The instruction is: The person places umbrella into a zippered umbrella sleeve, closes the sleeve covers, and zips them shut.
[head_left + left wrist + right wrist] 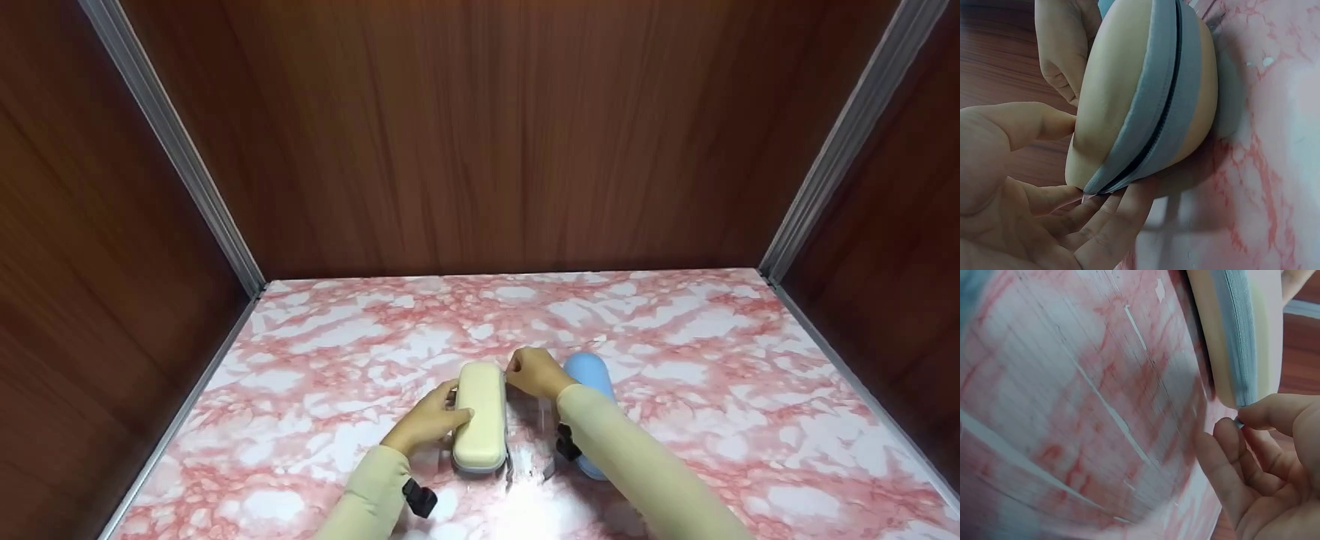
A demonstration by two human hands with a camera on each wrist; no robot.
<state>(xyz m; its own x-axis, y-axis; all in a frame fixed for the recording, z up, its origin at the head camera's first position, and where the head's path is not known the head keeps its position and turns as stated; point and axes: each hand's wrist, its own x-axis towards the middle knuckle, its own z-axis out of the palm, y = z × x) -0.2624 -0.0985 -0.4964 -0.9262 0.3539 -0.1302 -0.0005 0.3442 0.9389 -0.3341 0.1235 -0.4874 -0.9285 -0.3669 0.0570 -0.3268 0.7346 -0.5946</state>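
A cream zip-up case (481, 416) with rounded ends lies lengthwise on the table, a grey zip band (1154, 118) running round its side. My left hand (431, 420) holds it from the left, thumb on the lid and the other fingers along the side. At the far right corner my right hand (536, 373) pinches a small grey zip pull (1239, 422) between thumb and forefinger. Most of that pull is hidden by the fingertips. Right of the cream case lies a blue case (589, 371), partly covered by my right wrist and sleeve.
The table (330, 360) has a red and white marbled top. Brown wood-grain panels (480, 135) stand at the back and both sides, joined by metal corner posts (180, 150). A bright glare (525, 510) shows on the tabletop near the front.
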